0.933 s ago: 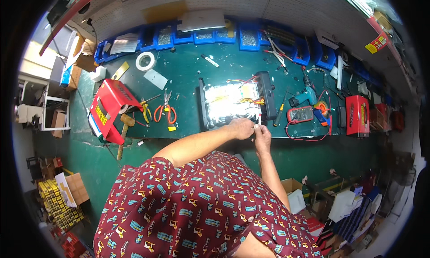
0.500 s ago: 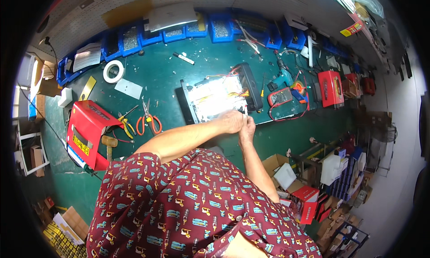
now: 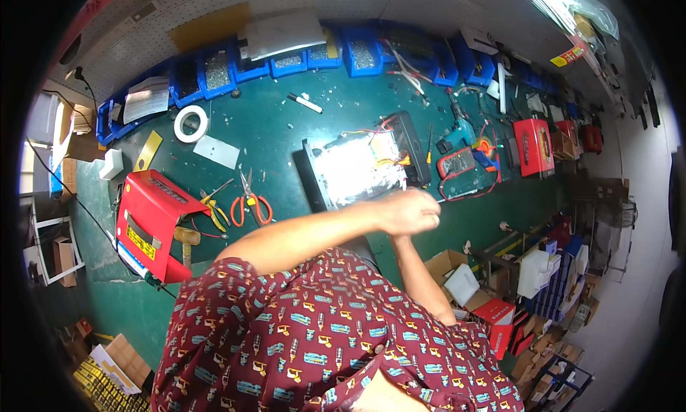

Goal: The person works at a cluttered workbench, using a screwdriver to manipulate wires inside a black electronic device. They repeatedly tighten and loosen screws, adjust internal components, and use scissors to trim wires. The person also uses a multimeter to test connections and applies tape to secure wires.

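On the green tabletop [image 3: 271, 144], a red metal cover [image 3: 151, 215] stands at left, then yellow-handled pliers [image 3: 216, 213] and orange-handled cutters [image 3: 249, 196]. In the middle sits an opened device [image 3: 357, 167], its inside glaring – the left hand [image 3: 409, 212] is at its near right corner, fingers curled but blurred, any hold unclear. The right hand is hidden behind – its fingers cannot be judged. Farther right lies a red multimeter [image 3: 457, 163]

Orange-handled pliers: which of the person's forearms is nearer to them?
Left: the left forearm lies close, on the person's side of the pliers; the right forearm is farther off, to their right.
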The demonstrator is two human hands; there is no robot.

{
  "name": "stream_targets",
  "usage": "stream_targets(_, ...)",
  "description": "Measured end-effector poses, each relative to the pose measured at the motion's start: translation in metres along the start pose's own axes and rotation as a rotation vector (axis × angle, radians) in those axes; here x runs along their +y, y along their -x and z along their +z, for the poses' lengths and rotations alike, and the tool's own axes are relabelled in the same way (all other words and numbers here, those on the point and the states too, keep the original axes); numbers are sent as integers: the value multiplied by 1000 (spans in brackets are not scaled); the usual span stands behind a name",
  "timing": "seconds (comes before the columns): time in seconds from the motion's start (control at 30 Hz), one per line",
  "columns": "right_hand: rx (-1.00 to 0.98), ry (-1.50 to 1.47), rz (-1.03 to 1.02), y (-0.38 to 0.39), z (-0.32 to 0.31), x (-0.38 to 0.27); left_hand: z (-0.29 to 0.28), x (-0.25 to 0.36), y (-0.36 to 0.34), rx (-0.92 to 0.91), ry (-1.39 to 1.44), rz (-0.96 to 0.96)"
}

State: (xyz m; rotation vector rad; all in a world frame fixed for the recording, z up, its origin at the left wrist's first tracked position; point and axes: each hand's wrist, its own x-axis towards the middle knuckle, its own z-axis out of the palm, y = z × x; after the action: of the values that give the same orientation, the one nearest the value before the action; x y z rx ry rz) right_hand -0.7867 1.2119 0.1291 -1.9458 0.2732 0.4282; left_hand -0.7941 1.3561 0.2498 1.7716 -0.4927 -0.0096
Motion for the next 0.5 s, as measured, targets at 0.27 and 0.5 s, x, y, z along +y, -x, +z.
stream_targets(0.27,322,186,-379,-63,-74,32,-165,-106,160,901,-431,-647)
stream_targets(0.5,39,728,-558,-184,-70,14,-182,-165,201,632,-749,-874)
